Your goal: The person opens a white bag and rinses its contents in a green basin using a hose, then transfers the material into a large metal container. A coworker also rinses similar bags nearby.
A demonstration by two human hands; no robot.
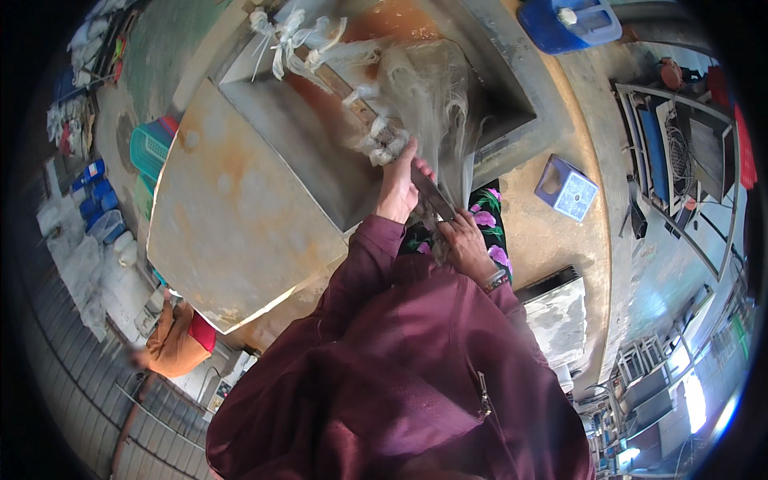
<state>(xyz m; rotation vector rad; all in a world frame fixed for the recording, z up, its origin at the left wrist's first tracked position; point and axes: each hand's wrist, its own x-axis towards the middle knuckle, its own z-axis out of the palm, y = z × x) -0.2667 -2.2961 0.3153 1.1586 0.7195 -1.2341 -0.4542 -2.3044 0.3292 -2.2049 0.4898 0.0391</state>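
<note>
A long flat bar [334, 82], apparently wooden, slants across the open grey basin [512, 120]. White strands are tied round it in several knotted clumps [388, 146]. My left hand [398, 186] is closed round the bar just below the nearest clump, thumb along its side. My right hand [466, 242] grips the bar's near end, close to my lap. A translucent mass of fine strands [424, 84], like netting or yarn, hangs beside the bar into the basin. Reddish-brown liquid [396, 20] shows at the basin's far side.
A large stained pale board [244, 192] lies left of the basin. A blue jerrycan [572, 28] stands far right, and a small stool [572, 196] nearer. Teal baskets [150, 150] and a person in orange [176, 344] are at left. A metal rack [680, 152] stands at right.
</note>
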